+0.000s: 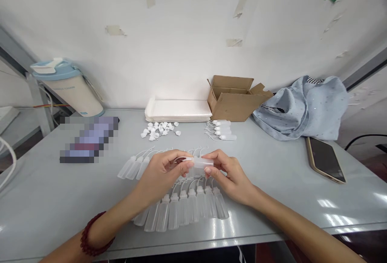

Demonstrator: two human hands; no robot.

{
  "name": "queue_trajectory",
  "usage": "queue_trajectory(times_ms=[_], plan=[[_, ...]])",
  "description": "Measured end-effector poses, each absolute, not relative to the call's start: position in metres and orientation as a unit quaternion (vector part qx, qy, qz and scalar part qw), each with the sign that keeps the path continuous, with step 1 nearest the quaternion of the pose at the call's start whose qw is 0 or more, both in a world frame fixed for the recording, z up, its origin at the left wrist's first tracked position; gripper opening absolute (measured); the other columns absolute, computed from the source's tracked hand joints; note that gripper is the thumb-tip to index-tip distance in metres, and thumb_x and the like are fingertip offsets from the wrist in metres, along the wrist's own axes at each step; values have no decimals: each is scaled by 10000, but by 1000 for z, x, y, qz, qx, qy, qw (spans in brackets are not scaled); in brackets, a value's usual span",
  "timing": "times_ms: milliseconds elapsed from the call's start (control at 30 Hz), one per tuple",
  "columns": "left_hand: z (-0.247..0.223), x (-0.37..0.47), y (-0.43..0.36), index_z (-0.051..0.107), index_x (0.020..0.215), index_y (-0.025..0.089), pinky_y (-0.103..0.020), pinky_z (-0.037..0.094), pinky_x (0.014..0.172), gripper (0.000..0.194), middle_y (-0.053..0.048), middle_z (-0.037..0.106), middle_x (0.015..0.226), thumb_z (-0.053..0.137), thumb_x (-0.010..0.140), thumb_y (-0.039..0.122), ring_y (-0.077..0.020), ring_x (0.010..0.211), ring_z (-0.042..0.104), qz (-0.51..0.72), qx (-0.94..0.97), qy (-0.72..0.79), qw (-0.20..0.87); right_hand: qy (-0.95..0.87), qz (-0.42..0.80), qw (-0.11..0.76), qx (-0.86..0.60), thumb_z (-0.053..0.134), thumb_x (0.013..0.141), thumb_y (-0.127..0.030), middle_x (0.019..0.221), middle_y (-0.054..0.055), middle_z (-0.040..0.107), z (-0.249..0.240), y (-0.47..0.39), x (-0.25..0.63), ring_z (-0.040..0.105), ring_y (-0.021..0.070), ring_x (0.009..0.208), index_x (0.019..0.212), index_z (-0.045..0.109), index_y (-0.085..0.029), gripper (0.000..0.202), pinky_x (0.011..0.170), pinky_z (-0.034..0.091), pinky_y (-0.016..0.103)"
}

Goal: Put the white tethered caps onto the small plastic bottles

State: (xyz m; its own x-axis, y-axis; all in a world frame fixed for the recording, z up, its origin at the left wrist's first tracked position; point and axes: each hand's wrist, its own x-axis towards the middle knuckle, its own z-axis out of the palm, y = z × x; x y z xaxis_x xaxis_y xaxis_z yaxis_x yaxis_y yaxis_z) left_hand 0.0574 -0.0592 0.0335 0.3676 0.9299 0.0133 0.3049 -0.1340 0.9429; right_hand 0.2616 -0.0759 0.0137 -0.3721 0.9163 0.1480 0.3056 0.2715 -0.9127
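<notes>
Head view: both hands meet over the desk (72, 198), one bottle between them.
Left hand (167, 170): thumb and fingers pinched closed on the neck end, strap by the fingers; exact grip partly hidden.
Right hand (234, 176): thumb and fingers closed on the base end, small gap, bottle in it.
Held bottle (203, 163): translucent, roughly sideways, raised above the bottle rows; whether a tip is fitted, can't tell.
Front row bottles (173, 212): under and nearer than the hands, lying side by side, straps toward the wall; no white cones seen on them, look undone.
Back row bottles (130, 167): mostly left of the hands, straps loose, also look undone; part hidden by the hands.
Loose white caps (151, 135): scattered pile beyond the hands, off any bottle.
Small bottle group (228, 137): near the box, white tips on; reads as the done lot.
Progress: judged early; few look done, two rows plus the cap pile left.
White stack (181, 109): behind caps, beside the box.
Cardboard box (234, 107): flaps open, contents not visible.
Outer items: tumbler (74, 94) far left; blue cloth bag (317, 110) and phone (326, 160) right.
</notes>
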Motion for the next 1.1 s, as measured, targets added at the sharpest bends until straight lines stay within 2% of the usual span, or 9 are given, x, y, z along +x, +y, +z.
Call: queue_trajectory(times_ms=[133,233,433,600,733,900,967,1100], plan=[[30,58,-61,715,866,195,-246,411,591,174,-12,631,683,596,846,320,-139,625,540,365,737,422,381,-647,535,358,-410,489,912,-437,610,-20,570,18,-74,262,438,95,489,937,525,-173,268,485,336,235],[31,58,-61,715,870,192,-245,404,589,176,-14,637,687,608,841,329,-139,624,537,369,744,415,373,-613,577,365,-399,496,903,-463,605,-21,562,20,-74,262,422,88,482,914,517,-169,295,490,346,236],[35,56,-57,676,791,203,-224,442,624,267,1,655,716,510,899,382,-139,670,595,299,712,427,471,-650,511,378,-417,548,883,-413,668,-11,552,19,-76,262,495,115,586,971,533,-181,248,546,389,252],[37,57,-57,604,679,185,-220,420,594,377,1,623,666,430,925,410,-136,648,576,251,743,415,462,-679,461,395,-413,523,905,-372,623,-42,468,18,-77,263,466,109,560,1001,529,-197,199,537,397,250],[33,59,-58,518,621,182,-223,362,535,392,17,540,593,390,943,366,-115,553,493,245,790,411,383,-685,453,397,-410,502,916,-356,642,-31,501,19,-78,263,470,107,562,979,525,-193,176,528,380,243],[20,61,-59,534,716,177,-221,352,528,314,23,506,602,396,961,317,-111,541,462,280,839,388,260,-694,411,392,-443,477,922,-363,603,-36,485,17,-78,261,440,102,537,899,538,-179,196,503,333,230],[14,62,-61,535,759,171,-216,346,510,285,27,494,609,408,967,318,-107,528,438,306,861,356,198,-691,397,389,-463,424,941,-375,547,-49,441,15,-76,259,401,93,495,787,524,-180,268,484,310,227],[6,63,-65,523,829,157,-229,358,519,235,16,496,635,396,978,287,-121,549,424,328,894,297,71,-676,405,367,-494,352,962,-386,470,-52,409,12,-73,256,369,82,439,577,385,-199,429,460,304,223]])
